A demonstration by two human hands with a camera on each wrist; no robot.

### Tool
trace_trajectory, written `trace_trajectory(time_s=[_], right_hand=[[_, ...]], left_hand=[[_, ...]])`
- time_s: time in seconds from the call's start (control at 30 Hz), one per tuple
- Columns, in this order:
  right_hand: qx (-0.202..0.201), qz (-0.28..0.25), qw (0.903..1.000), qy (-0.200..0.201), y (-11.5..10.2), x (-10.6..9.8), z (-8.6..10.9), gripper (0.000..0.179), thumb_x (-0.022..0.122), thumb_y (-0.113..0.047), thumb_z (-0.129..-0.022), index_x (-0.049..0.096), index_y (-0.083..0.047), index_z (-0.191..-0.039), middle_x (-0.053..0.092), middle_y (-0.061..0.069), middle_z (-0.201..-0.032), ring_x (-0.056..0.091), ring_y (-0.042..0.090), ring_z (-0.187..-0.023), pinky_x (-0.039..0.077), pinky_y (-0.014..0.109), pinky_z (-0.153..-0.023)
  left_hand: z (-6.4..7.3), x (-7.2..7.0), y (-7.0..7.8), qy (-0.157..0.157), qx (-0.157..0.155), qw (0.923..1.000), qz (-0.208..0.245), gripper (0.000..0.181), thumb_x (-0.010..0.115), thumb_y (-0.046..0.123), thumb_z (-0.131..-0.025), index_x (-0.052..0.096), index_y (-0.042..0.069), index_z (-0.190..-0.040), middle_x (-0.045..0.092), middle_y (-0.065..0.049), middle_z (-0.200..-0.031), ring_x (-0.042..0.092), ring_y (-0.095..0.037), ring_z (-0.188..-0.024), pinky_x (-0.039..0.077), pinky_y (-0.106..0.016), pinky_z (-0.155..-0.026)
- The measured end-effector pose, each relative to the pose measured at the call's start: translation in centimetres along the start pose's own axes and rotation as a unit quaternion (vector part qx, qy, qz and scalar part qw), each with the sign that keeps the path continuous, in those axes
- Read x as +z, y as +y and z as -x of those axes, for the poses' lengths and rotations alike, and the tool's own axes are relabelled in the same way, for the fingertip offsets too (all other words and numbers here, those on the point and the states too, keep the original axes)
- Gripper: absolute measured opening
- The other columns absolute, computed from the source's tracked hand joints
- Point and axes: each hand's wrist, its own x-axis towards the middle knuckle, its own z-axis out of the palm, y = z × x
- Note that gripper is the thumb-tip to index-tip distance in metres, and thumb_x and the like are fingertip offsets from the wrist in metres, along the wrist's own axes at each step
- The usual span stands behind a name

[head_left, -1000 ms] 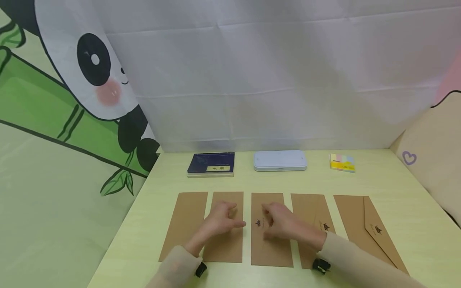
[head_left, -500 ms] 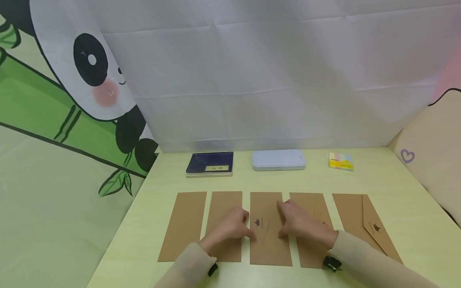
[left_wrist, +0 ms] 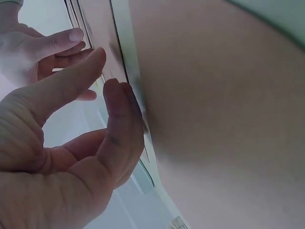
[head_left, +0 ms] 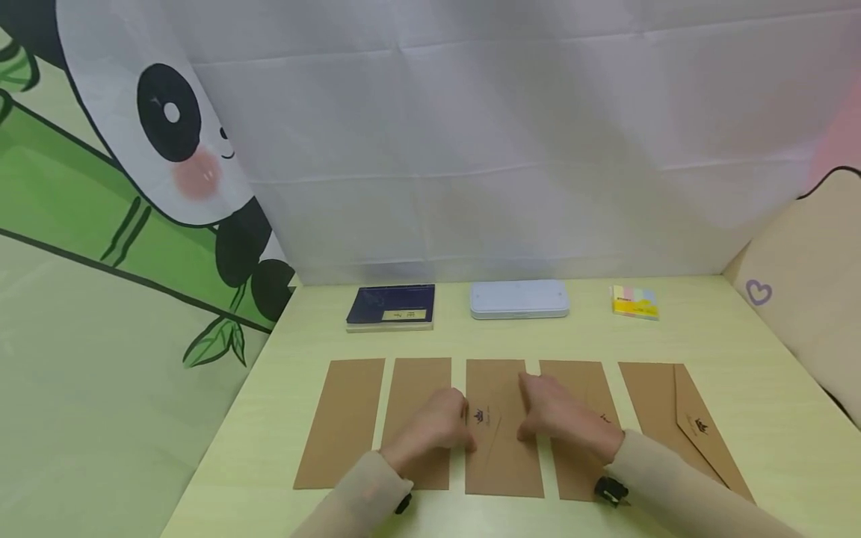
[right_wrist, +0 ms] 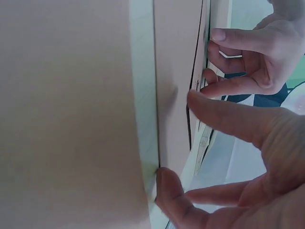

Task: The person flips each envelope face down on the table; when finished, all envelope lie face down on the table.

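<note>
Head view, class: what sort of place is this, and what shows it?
Probably an indoor craft or study desk: five brown envelopes in a row, a navy book behind them, a panda picture alongside.

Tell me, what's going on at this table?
A person has both hands at the middle envelope in a row of five brown ones. The left hand is at its left edge and the right hand at its right edge; I can't tell how firmly they touch it, if at all. It lies flat on the table. Behind the row are a notebook, a white case and sticky notes.
</note>
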Motion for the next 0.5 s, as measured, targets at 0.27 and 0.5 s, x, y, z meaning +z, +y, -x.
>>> trace_trajectory(time_s=[0.27,0.5], right_hand=[[0.038,-0.005,0.9993,0.001,-0.1,0.3,-0.5,0.053,0.087,0.000,-0.054,0.051,-0.002,-0.093,0.048,0.011,-0.078,0.047,0.026,-0.072,0.043,0.036,-0.059],[0.061,-0.019,0.9978,0.016,0.2,0.3,-1.1,0.057,0.089,-0.004,-0.052,0.055,0.003,-0.097,0.050,0.010,-0.082,0.050,0.025,-0.075,0.047,0.038,-0.065]], left_hand=[[0.2,0.4,0.0,0.009,0.009,0.9997,0.023,0.030,0.087,-0.001,-0.060,0.060,0.004,-0.072,0.053,-0.003,-0.065,0.050,-0.016,-0.054,0.042,-0.028,-0.046],[0.3,0.5,-0.2,0.023,0.032,0.9990,0.020,0.031,0.087,-0.003,-0.057,0.059,0.005,-0.067,0.054,-0.001,-0.061,0.048,-0.013,-0.050,0.039,-0.026,-0.042]])
